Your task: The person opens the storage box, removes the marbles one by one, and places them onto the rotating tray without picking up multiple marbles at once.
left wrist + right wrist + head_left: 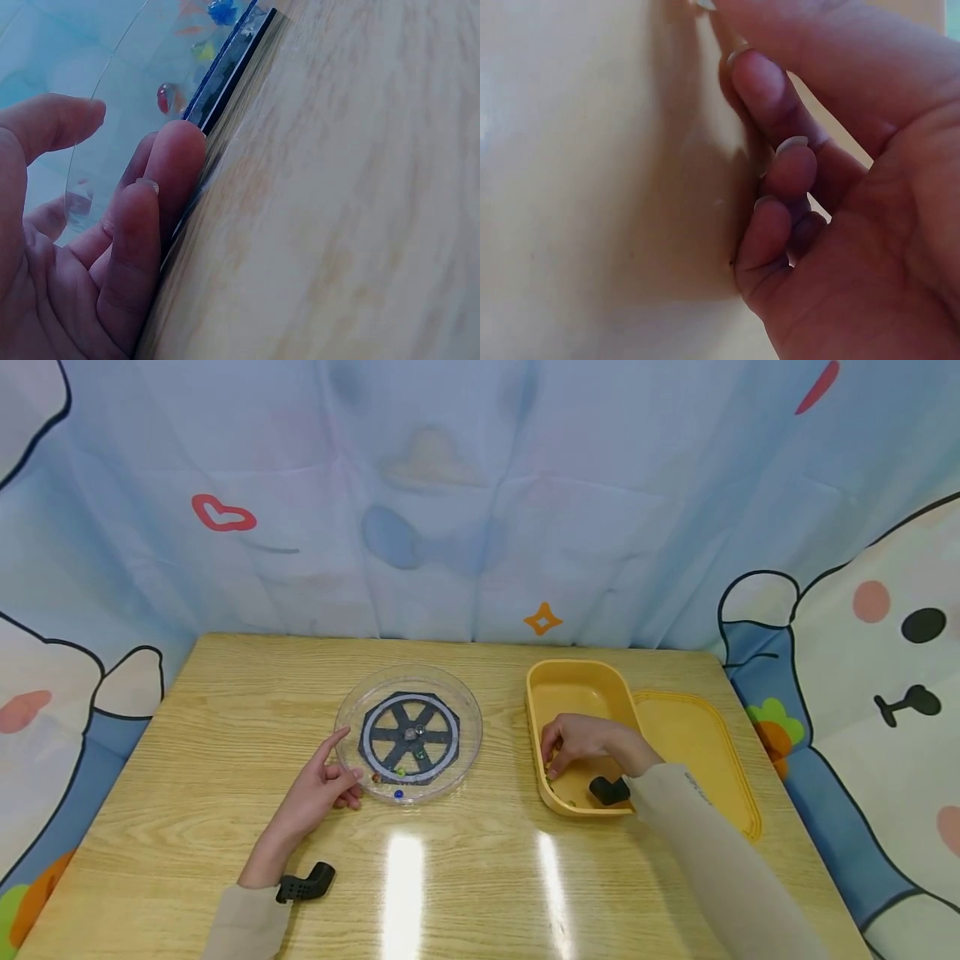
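A clear round dish (471, 752) stands left of centre, with a black spoked wheel shape (387, 717) and a pale ring showing in it. Several small marbles lie in it, among them a blue marble (398, 794) and a red marble (163, 98). My left hand (318, 792) rests against the dish's near left rim, index finger stretched along the edge, thumb close below. Inside a yellow plastic box (534, 693), my right hand (581, 742) reaches down to the left wall with fingers bent. I cannot tell whether its hidden fingertips pinch anything.
A flat yellow lid (693, 735) lies to the right of the box, partly under the right forearm. Both stand on a wooden table (247, 718). Behind it hangs a printed blue curtain (300, 577). Black wrist cameras sit on both wrists.
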Demonstrator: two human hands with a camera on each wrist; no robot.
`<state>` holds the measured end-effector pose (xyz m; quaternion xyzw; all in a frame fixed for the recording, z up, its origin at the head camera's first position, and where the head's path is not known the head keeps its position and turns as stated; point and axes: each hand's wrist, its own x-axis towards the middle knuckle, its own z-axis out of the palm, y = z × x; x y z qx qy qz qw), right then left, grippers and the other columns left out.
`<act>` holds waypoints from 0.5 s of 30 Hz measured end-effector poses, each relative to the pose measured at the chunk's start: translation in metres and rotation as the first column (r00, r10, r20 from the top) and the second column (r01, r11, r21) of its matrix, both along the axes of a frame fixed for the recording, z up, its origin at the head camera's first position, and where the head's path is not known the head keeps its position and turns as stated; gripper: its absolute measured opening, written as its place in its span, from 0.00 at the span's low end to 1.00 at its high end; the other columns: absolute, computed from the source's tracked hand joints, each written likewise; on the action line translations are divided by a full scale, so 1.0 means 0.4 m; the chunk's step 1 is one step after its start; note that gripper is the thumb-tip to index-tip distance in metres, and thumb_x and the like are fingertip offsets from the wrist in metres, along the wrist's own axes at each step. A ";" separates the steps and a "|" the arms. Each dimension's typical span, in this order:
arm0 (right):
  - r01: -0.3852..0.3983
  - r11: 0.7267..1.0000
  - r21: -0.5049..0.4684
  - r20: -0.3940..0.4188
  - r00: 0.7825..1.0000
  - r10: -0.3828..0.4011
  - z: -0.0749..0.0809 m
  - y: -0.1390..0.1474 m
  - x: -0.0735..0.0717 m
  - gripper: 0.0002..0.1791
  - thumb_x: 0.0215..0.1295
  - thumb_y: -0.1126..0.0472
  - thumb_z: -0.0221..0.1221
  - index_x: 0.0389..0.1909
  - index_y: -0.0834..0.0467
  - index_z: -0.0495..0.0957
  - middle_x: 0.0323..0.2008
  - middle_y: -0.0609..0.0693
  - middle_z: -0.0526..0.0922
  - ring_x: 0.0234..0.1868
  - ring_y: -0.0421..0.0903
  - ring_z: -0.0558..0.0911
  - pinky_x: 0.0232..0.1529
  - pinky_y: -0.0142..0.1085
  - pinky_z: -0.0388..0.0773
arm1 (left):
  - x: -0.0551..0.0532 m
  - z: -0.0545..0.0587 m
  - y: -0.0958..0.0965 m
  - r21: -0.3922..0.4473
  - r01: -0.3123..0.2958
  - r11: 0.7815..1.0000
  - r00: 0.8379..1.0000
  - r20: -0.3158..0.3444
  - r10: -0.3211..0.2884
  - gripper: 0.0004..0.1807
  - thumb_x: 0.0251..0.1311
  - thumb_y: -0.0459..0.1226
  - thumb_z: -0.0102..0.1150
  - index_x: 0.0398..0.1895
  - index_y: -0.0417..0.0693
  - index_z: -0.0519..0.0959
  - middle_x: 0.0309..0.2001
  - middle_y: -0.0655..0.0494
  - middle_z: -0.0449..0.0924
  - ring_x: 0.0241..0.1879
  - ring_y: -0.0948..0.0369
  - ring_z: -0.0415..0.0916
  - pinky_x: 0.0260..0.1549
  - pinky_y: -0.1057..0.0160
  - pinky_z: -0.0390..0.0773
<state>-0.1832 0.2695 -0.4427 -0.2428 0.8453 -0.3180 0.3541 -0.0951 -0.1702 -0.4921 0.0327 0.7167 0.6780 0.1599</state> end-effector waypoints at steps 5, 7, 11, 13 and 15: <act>0.007 0.999 -0.052 -0.002 1.000 -0.007 -0.002 0.015 -0.001 0.04 0.55 0.63 0.73 0.31 0.59 0.88 0.34 0.48 0.85 0.34 0.45 0.75 0.37 0.33 0.72 | 0.001 0.000 -0.001 -0.010 -0.004 1.000 1.000 -0.002 0.004 0.40 0.71 0.33 0.56 0.80 0.54 0.48 0.30 0.41 0.81 0.26 0.54 0.82 0.28 0.61 0.82; 0.028 0.997 -0.073 0.012 1.000 -0.028 -0.001 0.021 -0.002 0.05 0.57 0.63 0.72 0.33 0.59 0.88 0.35 0.49 0.85 0.33 0.45 0.76 0.36 0.33 0.73 | 0.000 -0.001 -0.001 -0.014 -0.009 1.000 1.000 -0.001 0.009 0.40 0.71 0.33 0.56 0.80 0.55 0.48 0.31 0.41 0.81 0.26 0.54 0.82 0.29 0.61 0.82; 0.076 0.992 -0.099 0.044 0.996 -0.072 0.004 0.026 -0.003 0.07 0.58 0.63 0.71 0.35 0.61 0.88 0.32 0.51 0.86 0.29 0.43 0.76 0.33 0.32 0.74 | 0.000 -0.001 0.000 -0.008 -0.010 1.000 1.000 -0.002 0.010 0.40 0.71 0.33 0.56 0.80 0.55 0.48 0.31 0.40 0.81 0.26 0.54 0.82 0.28 0.61 0.82; 0.091 0.990 -0.107 0.050 0.995 -0.086 0.003 0.029 -0.004 0.08 0.58 0.63 0.71 0.36 0.62 0.87 0.31 0.51 0.86 0.29 0.43 0.78 0.33 0.32 0.75 | 0.001 0.001 0.000 -0.003 -0.007 1.000 1.000 -0.003 0.007 0.40 0.71 0.33 0.56 0.80 0.54 0.48 0.30 0.41 0.81 0.26 0.54 0.82 0.28 0.61 0.82; 0.103 0.989 -0.103 0.043 0.994 -0.099 0.004 0.033 -0.006 0.08 0.58 0.63 0.71 0.36 0.62 0.88 0.32 0.51 0.87 0.31 0.42 0.79 0.35 0.32 0.75 | 0.000 0.002 -0.001 -0.002 -0.001 1.000 1.000 -0.006 0.001 0.41 0.71 0.33 0.56 0.80 0.54 0.47 0.30 0.41 0.81 0.25 0.55 0.82 0.28 0.61 0.82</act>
